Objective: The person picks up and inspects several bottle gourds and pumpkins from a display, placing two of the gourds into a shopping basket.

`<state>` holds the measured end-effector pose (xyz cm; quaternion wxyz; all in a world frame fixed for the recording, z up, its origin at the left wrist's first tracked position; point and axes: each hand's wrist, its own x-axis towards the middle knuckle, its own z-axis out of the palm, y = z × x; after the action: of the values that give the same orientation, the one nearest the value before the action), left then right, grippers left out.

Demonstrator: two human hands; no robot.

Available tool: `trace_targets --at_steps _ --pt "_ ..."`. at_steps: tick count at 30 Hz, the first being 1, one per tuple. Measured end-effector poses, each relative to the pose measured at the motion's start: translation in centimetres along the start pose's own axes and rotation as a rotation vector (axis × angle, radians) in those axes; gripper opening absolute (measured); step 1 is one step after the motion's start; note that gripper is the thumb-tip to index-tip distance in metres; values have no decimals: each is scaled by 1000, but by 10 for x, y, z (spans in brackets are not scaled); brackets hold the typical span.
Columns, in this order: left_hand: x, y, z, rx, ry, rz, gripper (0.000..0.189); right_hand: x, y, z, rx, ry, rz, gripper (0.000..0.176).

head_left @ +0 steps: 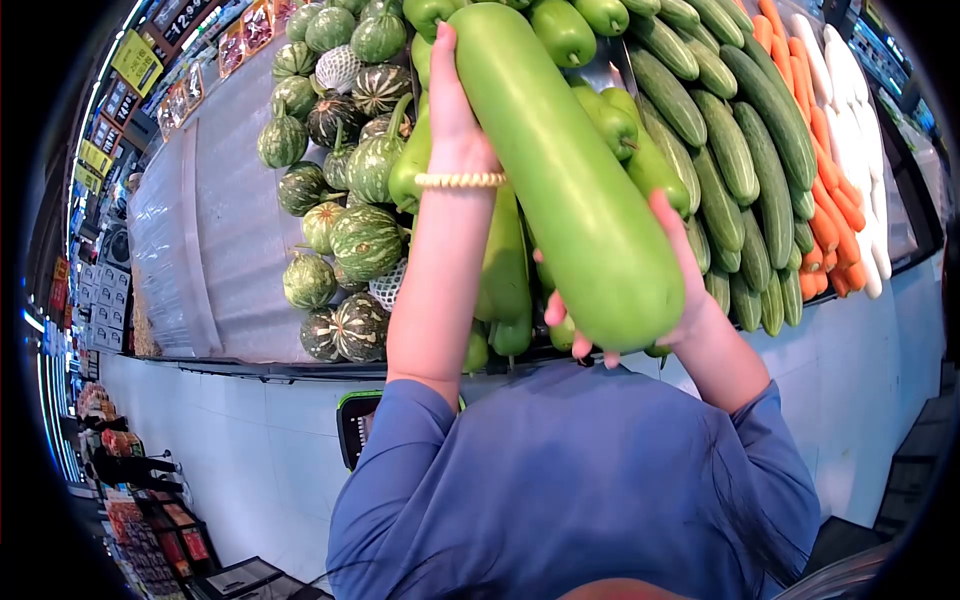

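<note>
Worktop (240, 250) of produce arcs across the view from 9 o'clock over 12 to 3, its near edge running just beyond the blue shirt (580, 480). Cucumbers (720, 150) lie in a long, slanting heap at 1 to 2 o'clock. Striped round squashes (367, 243) cluster at 10 to 11 o'clock, some in white foam netting.

Biggest single item is the long, pale green gourd (565, 180), its length running from 12 o'clock down towards 5. It is in the person's two hands and looks raised over the other green gourds (505, 265) rather than lying among them. So the picking-up looks done; setting it down or letting it go is not.

Carrots (822, 205) and white roots (850, 110) fill the strip farther out at 2 o'clock, beyond the cucumbers.

Black basket (352, 430) with a green rim sits at 7 to 8 o'clock, half behind the sleeve; what it contains, I can't tell. The gourd is well apart from it.

Left hand (462, 140) grips the gourd's upper flank at 12 o'clock, thumb up along the skin. Right hand (690, 315) cradles the lower end at 4 o'clock, fingers curled beneath. Smallest, a beaded bracelet (462, 181) circles the left wrist.
</note>
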<state>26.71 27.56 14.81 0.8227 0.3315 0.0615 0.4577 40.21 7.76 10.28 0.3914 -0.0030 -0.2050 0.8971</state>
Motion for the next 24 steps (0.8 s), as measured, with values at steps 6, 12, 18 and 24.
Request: trace_targets --at_steps 6,12,18,24 --pt "17 -18 -25 73 104 -57 59 30 -9 40 131 -22 -134 89" --pt "0 -20 -20 -52 -4 -161 61 44 -8 48 210 -158 -204 77" --pt "0 -20 -12 35 125 -164 61 39 -11 46 198 -94 -202 77" --pt "9 -23 -19 50 171 -128 61 37 -9 37 252 -153 -182 79"
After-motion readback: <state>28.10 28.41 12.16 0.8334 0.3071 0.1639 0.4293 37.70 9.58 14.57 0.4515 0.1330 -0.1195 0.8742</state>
